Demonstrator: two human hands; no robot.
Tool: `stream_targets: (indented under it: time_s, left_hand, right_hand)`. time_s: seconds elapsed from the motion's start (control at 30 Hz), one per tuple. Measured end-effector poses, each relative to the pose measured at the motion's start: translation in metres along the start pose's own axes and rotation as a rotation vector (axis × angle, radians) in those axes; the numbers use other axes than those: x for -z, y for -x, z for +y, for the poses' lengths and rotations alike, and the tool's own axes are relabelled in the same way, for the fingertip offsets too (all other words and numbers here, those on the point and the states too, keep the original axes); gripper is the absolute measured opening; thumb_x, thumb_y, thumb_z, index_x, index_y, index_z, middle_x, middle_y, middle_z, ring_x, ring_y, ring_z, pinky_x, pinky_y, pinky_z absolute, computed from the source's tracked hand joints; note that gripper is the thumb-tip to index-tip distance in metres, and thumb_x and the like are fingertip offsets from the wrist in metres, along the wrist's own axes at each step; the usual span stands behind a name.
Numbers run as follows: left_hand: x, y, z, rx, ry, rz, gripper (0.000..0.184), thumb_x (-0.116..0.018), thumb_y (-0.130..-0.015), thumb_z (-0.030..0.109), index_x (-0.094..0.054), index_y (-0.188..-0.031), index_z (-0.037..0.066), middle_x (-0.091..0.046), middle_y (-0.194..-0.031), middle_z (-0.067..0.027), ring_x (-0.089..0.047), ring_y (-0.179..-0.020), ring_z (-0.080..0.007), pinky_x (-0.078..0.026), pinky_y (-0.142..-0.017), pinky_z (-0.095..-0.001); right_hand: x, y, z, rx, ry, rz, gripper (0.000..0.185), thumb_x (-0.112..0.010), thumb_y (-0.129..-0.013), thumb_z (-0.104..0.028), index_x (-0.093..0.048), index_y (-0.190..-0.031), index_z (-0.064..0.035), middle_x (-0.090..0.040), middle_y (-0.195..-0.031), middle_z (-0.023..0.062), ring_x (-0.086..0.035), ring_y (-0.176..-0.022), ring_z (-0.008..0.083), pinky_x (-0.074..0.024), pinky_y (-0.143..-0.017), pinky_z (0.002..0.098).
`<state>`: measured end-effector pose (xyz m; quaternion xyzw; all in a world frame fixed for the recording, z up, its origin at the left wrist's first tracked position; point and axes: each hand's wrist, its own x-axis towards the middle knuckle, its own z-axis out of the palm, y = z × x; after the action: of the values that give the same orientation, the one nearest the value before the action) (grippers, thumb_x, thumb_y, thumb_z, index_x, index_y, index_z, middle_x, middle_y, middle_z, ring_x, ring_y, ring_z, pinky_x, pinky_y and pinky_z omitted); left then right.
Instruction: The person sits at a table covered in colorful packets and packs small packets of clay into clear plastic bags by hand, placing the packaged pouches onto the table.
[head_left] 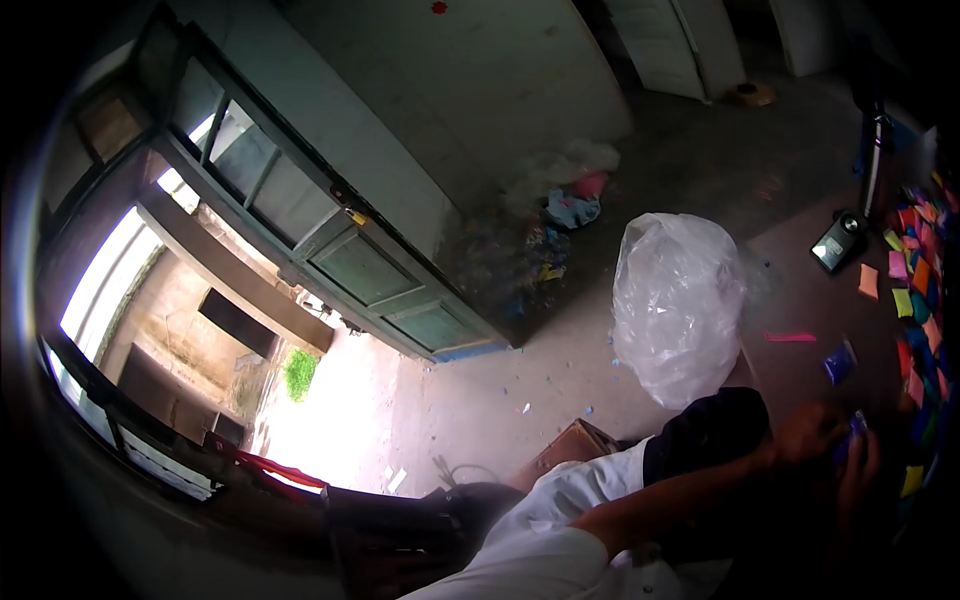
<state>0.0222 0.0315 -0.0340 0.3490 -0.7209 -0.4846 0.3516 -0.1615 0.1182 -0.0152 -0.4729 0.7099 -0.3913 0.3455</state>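
My left hand [808, 432] reaches in from a white sleeve at the lower right, fingers closed. Close beside it is my right hand [860, 468], dim in the shadow. Between the two sits a small blue-purple packet [856, 424], pinched by the fingers of both hands. Just beyond the hands lies another blue packet [840, 361], with a pink strip [790, 337] to its left. Along the right edge spreads a pile of small colourful packets [920, 270].
A large clear plastic bag [680, 305] stands left of the work surface. Near the pile lies a dark device with a lit screen [838, 242]. A green door [370, 265] stands ajar at a bright doorway. Plastic scraps [572, 208] lie by the wall.
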Motion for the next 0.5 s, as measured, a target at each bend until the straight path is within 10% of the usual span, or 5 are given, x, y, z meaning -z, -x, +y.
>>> stream_targets:
  time_s: [0.5]
  left_hand:
    - [0.010,0.003,0.023,0.018,0.169,-0.080,0.025,-0.069,-0.094,0.016,-0.071,-0.115,0.002,-0.075,-0.100,-0.0207,-0.074,-0.092,-0.0311,-0.056,-0.079,-0.0432]
  right_hand:
    - [-0.005,-0.004,0.022,-0.028,-0.148,0.055,0.052,-0.053,-0.109,-0.041,-0.056,-0.144,-0.0030,-0.066,-0.110,0.0078,-0.055,-0.079,0.0123,-0.0450,-0.067,0.0260]
